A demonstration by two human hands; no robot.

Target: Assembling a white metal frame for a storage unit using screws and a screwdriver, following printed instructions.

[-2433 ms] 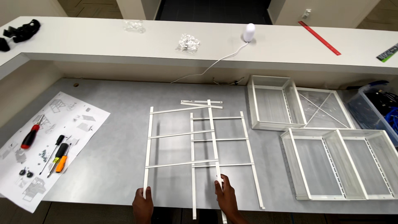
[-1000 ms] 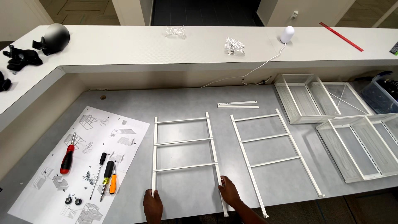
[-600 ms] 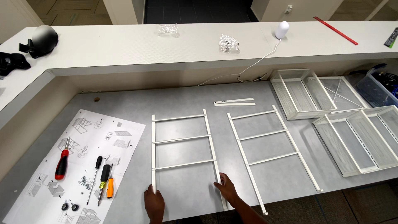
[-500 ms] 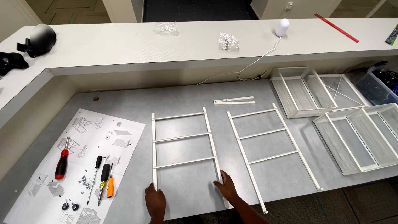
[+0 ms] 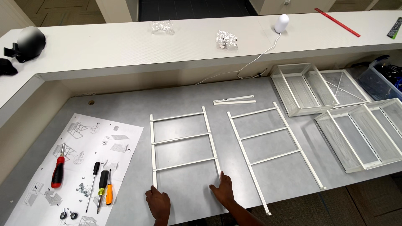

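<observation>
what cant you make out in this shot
Head view only:
- Left hand and right hand: wrists cut off by the bottom edge.
- Screws on the instruction sheet: too small to count.
- Blue bin: cut off by the right edge, contents unclear.
- Plastic bags on the counter: contents too small to tell.

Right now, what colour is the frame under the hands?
White, seen in the head view: the ladder-like frame.
</observation>
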